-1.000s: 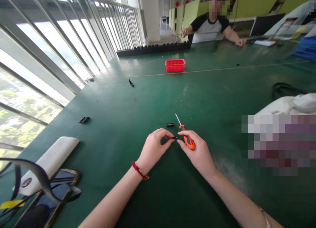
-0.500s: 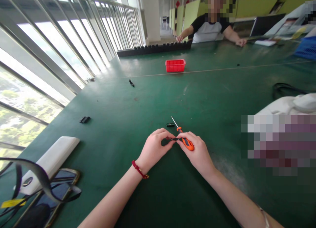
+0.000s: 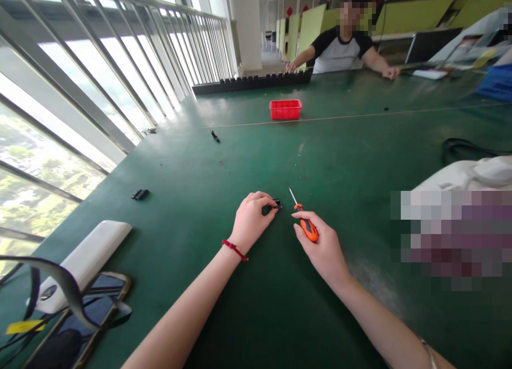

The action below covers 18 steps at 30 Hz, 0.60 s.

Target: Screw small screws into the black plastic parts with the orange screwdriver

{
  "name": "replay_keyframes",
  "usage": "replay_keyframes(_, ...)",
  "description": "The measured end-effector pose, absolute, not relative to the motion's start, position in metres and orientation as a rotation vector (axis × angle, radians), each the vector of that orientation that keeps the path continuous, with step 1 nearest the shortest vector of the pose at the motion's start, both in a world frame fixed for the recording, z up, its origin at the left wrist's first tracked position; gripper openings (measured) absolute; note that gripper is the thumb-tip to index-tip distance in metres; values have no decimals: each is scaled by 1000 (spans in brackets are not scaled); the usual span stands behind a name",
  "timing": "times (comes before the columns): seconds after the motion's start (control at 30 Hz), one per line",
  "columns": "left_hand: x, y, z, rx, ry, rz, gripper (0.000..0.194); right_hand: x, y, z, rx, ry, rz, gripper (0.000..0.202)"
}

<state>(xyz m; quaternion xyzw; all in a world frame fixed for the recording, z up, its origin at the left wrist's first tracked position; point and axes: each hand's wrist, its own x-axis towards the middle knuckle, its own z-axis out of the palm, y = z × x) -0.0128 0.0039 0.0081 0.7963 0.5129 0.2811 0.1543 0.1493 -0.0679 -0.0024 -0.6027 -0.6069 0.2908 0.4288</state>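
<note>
My left hand (image 3: 256, 217) pinches a small black part (image 3: 276, 206) between thumb and fingertips, low over the green table. Another small dark piece (image 3: 277, 201) lies right at those fingertips, and I cannot tell whether the two touch. To the right, my right hand (image 3: 320, 235) holds a screwdriver (image 3: 308, 227) with an orange and dark handle. Its metal shaft points away from me, up and slightly left. The right thumb and forefinger are apart at their tips, while the handle rests in the grip. A gap of table separates the two hands.
A red basket (image 3: 285, 110) stands farther back, before a long black slotted strip (image 3: 252, 83). Small black pieces (image 3: 140, 194) lie to the left. A white power bank (image 3: 86, 265) and a phone (image 3: 88, 315) with cables are near left. Across the table sits a person (image 3: 344, 51).
My hands have parted. The left one moved forward with the black part to the dark piece on the table. My right hand let go of the part and shifted right, keeping the screwdriver.
</note>
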Motion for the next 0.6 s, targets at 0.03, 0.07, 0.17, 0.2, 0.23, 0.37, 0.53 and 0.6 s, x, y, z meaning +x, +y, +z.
replay_keyframes(0.03, -21, 4, 9, 2279, 1513, 823, 9, 149, -68, -2, -1518, -1520, 731, 19)
replay_keyframes(0.07, -33, 3, 10, 2269, 1569, 850, 11, 149, -68, -2, -1530, -1522, 733, 20)
replay_keyframes(0.17, -83, 1, 13, 2140, 1878, 954, 15, 149, -69, -2, -1540, -1529, 729, 20)
replay_keyframes(0.2, -101, 0, 14, 2065, 2012, 1002, 16, 149, -69, -2, -1539, -1536, 726, 20)
replay_keyframes(0.23, -117, -1, 15, 1994, 2136, 1030, 17, 149, -69, -2, -1539, -1546, 723, 20)
replay_keyframes(0.37, -159, -5, 17, 1796, 2427, 995, 25, 148, -70, -2, -1546, -1567, 702, 20)
replay_keyframes(0.53, -166, -7, 19, 1738, 2468, 842, 25, 149, -69, -3, -1563, -1580, 690, 21)
replay_keyframes(0.6, -168, -6, 22, 1780, 2435, 895, 25, 149, -69, -3, -1568, -1582, 693, 21)
